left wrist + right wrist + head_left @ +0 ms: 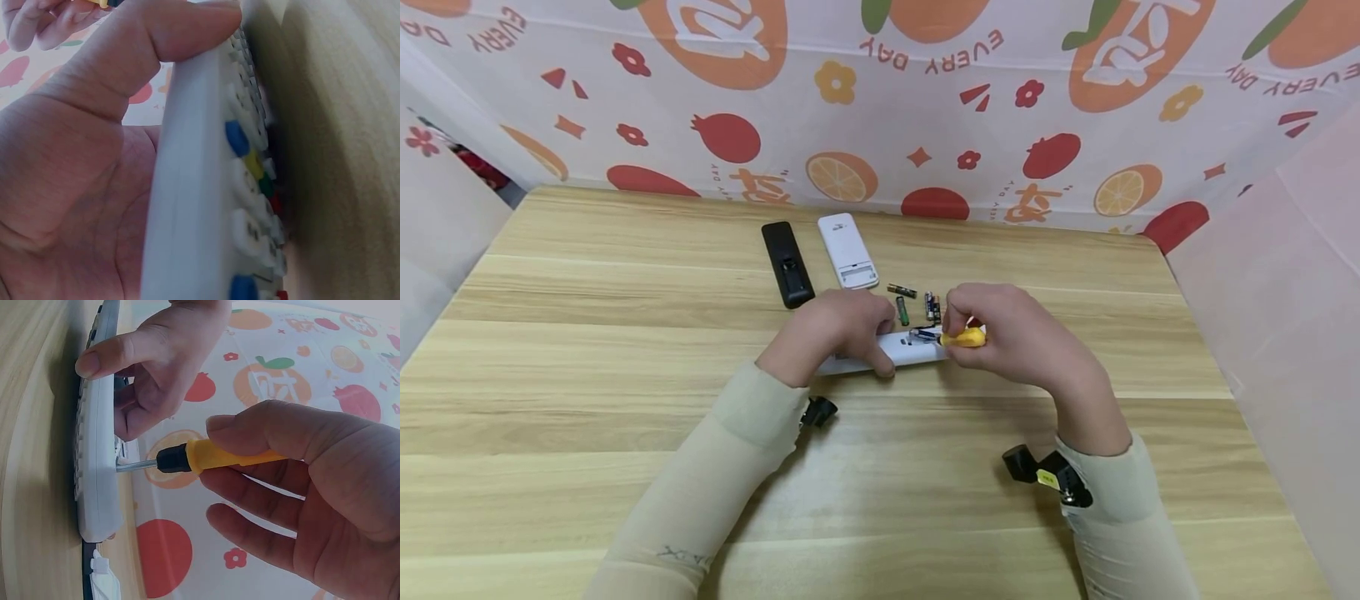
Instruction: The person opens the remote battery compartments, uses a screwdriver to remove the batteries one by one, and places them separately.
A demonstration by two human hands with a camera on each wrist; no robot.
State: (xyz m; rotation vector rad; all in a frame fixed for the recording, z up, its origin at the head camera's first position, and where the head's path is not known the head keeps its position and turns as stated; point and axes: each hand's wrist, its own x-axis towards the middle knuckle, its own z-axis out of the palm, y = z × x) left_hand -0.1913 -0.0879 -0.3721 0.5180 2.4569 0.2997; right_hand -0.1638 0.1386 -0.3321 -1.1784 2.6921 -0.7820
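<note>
A white remote control (913, 348) lies over the wooden table with its buttons facing down, as the left wrist view shows along its edge (194, 175). My left hand (847, 327) grips it near one end, thumb along the near side and fingers over the back. Between thumb and fingers, my right hand (1011, 337) pinches the yellow handle of a screwdriver (215, 456). Its metal shaft (136, 466) points at the remote's back, and the tip meets it there, partly hidden behind the casing edge in the right wrist view.
Behind my left hand lie a black remote (786, 262) and another white remote (847, 250) with its battery bay uncovered. Several small batteries, among them a green one (902, 311) and a black one (902, 291), lie just beyond the held remote. A fruit-print cloth (887, 108) hangs along the table's back edge.
</note>
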